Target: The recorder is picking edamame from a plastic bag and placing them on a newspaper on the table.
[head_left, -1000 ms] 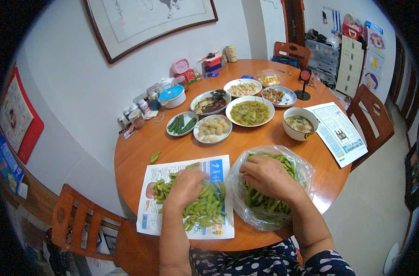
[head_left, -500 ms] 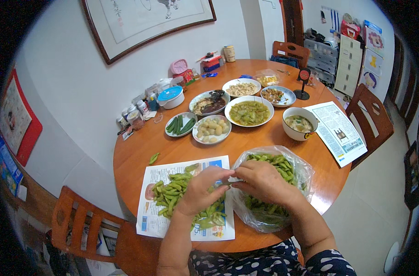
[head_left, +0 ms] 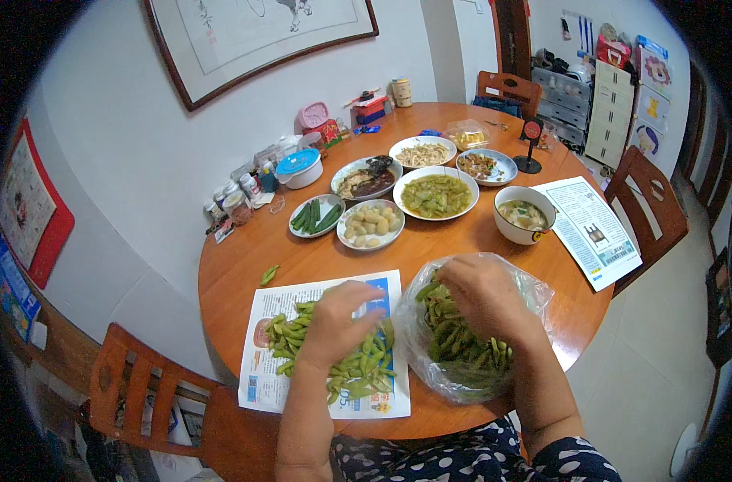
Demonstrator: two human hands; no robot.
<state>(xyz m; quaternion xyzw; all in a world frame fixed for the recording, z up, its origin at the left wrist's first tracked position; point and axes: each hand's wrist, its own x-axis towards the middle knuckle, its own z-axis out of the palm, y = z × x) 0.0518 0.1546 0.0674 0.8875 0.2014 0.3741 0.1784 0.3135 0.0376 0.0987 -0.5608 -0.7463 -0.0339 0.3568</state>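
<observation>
My left hand (head_left: 338,323) hovers over a heap of green soybean pods (head_left: 289,337) spread on a printed paper sheet (head_left: 260,384). Its thumb and forefinger are apart, and nothing shows between them. To the right, my right hand (head_left: 488,296) reaches into a clear plastic bag (head_left: 414,353) of more soybean pods (head_left: 454,337). The fingers of that hand bend down over the pods, and their tips are partly hidden, so any grip is unclear. One loose pod (head_left: 269,275) lies on the wooden table (head_left: 237,249) beyond the paper's left corner.
Dishes of food stand farther back, among them a plate of pale round pieces (head_left: 371,226), a green vegetable dish (head_left: 436,197) and a soup bowl (head_left: 523,217). Another printed sheet (head_left: 592,233) lies at the right. Wooden chairs (head_left: 141,386) stand around the table.
My hands, which met between the paper and the bag, have come apart. The left has moved left over the pods on the paper; the right has moved right, over the bag.
</observation>
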